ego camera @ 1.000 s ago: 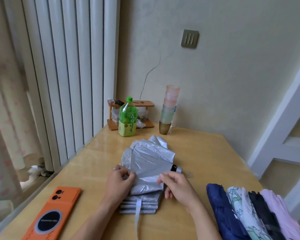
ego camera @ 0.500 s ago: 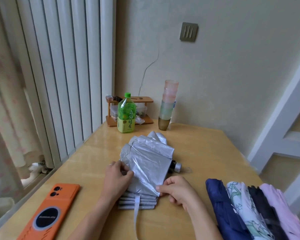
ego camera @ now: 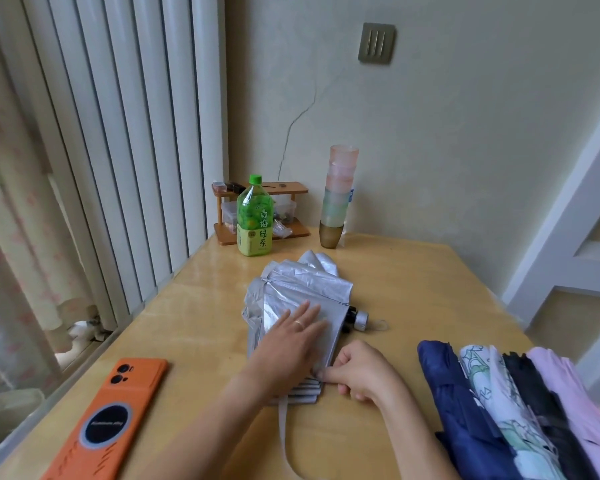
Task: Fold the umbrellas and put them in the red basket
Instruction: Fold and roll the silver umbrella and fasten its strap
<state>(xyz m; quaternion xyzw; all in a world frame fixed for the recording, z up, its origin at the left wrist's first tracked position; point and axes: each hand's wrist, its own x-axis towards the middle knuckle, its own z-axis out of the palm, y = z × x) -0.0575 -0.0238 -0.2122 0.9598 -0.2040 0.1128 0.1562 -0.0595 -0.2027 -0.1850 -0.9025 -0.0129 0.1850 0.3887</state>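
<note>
Now your left hand (ego camera: pixel 291 344) lies flat, fingers spread, on top of the silver umbrella (ego camera: pixel 298 299); a moment ago it was curled at the left edge of the panel, gripping the fabric. Your right hand (ego camera: pixel 357 372) has slid down to the near right corner, where thumb and fingers pinch the stacked pleats. To my eye that means the top panel is laid over and you are smoothing it flat, so this umbrella is close to ready for rolling and tying with its strap (ego camera: pixel 284 434), which trails toward you.

The umbrella sits mid-table, handle (ego camera: pixel 355 318) pointing right. Four more folded umbrellas (ego camera: pixel 520 410) lie side by side at your right. The wooden table (ego camera: pixel 430 282) also carries an orange phone (ego camera: pixel 108 420), a green tea bottle (ego camera: pixel 255 216), a stack of cups (ego camera: pixel 338 195) and a small wooden rack (ego camera: pixel 284 209) against the wall. I see no red basket from here.
</note>
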